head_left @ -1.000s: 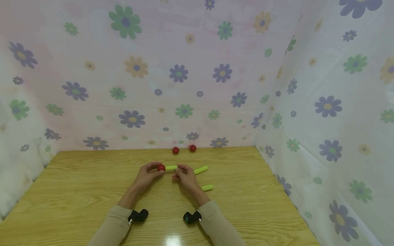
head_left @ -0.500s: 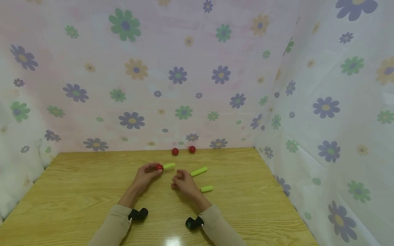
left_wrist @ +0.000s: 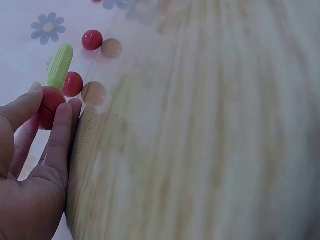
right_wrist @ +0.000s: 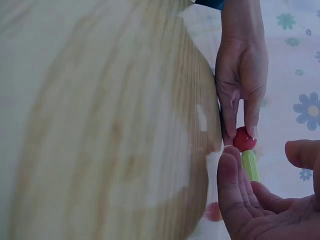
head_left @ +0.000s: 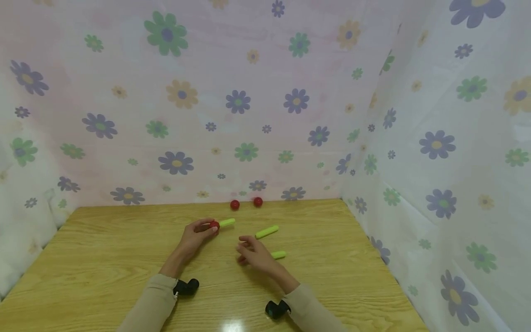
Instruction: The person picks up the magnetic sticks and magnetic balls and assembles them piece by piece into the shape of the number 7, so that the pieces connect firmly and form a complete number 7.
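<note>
My left hand [head_left: 195, 237] pinches a small glossy red ball [head_left: 214, 225] between thumb and fingers. A light-green ridged stick [left_wrist: 60, 66] juts from the ball, its free end pointing away from the hand. In the left wrist view a groove runs across the held red ball [left_wrist: 50, 107]. My right hand [head_left: 258, 254] hovers to the right, its fingers loosely bent and the thumb apart, with nothing in it. Just beyond its fingers lies a second green stick [head_left: 267, 231]. A third green stick [head_left: 279, 254] is partly hidden behind that hand.
Two more red balls [head_left: 234, 204] [head_left: 258, 202] sit at the table's far edge, against the flowered cloth [head_left: 265, 92]. The cloth also walls the left and right sides of the wooden table [head_left: 340, 286]. A black camera is strapped to each wrist.
My right hand has let go of the green stick on the held ball and drawn back toward the lower right. The left hand keeps its grip, and the stick now tilts slightly upward.
</note>
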Motion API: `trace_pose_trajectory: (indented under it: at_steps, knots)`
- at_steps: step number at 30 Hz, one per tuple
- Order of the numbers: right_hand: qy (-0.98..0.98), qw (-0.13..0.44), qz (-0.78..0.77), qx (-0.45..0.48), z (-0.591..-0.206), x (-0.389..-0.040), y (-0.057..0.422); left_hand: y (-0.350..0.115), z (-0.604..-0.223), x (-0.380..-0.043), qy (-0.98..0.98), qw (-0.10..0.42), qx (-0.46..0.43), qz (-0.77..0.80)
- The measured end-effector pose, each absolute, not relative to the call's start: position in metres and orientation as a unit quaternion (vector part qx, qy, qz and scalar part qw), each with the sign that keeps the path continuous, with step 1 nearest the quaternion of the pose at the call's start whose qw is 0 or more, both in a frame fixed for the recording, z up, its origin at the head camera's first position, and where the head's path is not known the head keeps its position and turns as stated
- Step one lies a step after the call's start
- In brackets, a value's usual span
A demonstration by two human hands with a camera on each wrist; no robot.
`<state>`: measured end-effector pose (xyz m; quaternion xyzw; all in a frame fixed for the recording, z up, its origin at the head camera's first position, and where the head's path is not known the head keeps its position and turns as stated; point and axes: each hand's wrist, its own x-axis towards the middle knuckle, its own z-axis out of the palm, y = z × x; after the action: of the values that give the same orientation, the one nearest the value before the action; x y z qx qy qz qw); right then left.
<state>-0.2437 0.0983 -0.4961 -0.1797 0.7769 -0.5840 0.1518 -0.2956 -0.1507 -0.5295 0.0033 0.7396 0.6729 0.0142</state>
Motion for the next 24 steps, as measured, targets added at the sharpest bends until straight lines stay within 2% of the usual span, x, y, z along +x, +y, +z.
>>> trace_pose_trajectory:
  at_steps: [6, 10, 16, 24]
  knots:
    - [0.765, 0.079, -0.601, -0.218, -0.501, -0.249, 0.113, -0.150, -0.528, -0.292, 0.734, 0.003, 0.002, 0.679]
    - [0.766, 0.034, -0.607, -0.211, -0.502, -0.254, 0.118, -0.149, -0.527, -0.292, 0.733, -0.004, -0.005, 0.681]
    - [0.770, 0.015, -0.620, -0.148, -0.497, -0.260, 0.119, -0.148, -0.526, -0.293, 0.681, 0.013, 0.003, 0.732]
    - [0.759, -0.022, -0.641, -0.112, -0.497, -0.270, 0.125, -0.143, -0.528, -0.297, 0.644, 0.022, 0.006, 0.765]
